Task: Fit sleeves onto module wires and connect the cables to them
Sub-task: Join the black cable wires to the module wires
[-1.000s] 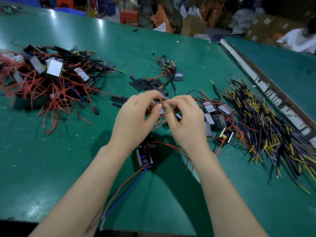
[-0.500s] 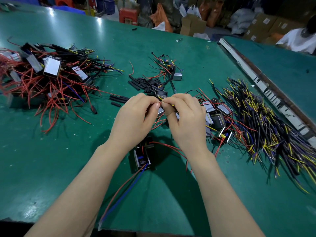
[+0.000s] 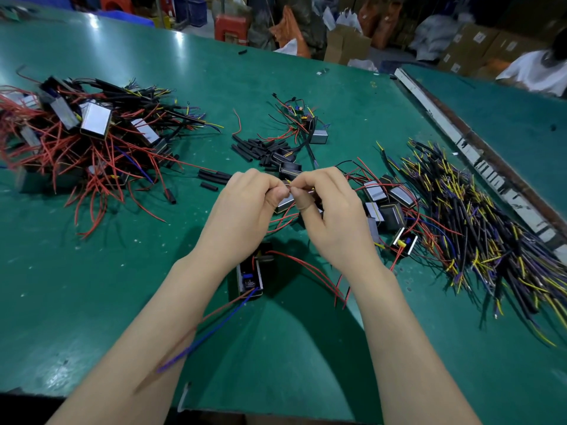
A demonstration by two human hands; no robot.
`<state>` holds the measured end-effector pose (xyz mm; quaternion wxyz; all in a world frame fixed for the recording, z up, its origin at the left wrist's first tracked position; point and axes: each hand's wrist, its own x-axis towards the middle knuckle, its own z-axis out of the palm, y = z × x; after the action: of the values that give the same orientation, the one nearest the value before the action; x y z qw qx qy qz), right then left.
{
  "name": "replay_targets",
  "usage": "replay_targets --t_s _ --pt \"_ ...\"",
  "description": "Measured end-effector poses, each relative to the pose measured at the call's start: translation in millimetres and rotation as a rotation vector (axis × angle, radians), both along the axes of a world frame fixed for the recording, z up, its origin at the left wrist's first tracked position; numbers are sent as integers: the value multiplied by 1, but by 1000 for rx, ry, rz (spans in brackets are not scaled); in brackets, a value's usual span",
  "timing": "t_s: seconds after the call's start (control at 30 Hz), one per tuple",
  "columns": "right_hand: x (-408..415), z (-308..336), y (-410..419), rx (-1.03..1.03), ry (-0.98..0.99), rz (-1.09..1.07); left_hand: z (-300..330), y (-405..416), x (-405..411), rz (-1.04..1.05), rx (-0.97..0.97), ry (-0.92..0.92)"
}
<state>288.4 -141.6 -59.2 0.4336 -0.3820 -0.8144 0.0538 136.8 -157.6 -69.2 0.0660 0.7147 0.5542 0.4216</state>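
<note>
My left hand (image 3: 242,207) and my right hand (image 3: 331,216) meet fingertip to fingertip above the green table (image 3: 92,302). Between them they pinch thin wire ends, one yellow (image 3: 310,190), too small to tell apart. A black module (image 3: 250,276) hangs below my left wrist, with red and blue wires (image 3: 211,332) trailing toward me. Short black sleeves (image 3: 260,148) lie just beyond my hands. A pile of black cables with yellow and purple ends (image 3: 478,228) spreads out on the right.
A heap of modules with red wires (image 3: 76,142) fills the left of the table. More small modules (image 3: 386,207) lie right of my hands. A metal rail (image 3: 478,157) runs along the table's right edge. Boxes and a person in white (image 3: 540,72) are behind.
Both hands have stayed together at the same spot, the fingertips closing a little tighter on the wire ends. The view has shifted slightly.
</note>
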Motion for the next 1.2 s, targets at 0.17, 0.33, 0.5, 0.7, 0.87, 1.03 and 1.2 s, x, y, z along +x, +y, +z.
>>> replay_targets --t_s 0.17,0.33,0.5,0.7,0.87,1.03,1.2 --pt "3 0 2 -61 -78 -14 0 -1 0 43 62 97" --pt "7 4 3 -197 -139 49 2 -5 1 50 137 119" --pt "13 11 0 -444 -94 161 1 -3 0 -45 118 90" --pt "15 13 -1 -734 -46 179 0 -3 1 -99 173 98" --pt "16 12 2 -865 20 157 -4 -1 0 -207 272 138" --pt "18 13 2 -952 164 206 -4 1 -6 -211 351 132" --pt "22 15 0 -859 101 214 -6 3 -9 -233 344 137"
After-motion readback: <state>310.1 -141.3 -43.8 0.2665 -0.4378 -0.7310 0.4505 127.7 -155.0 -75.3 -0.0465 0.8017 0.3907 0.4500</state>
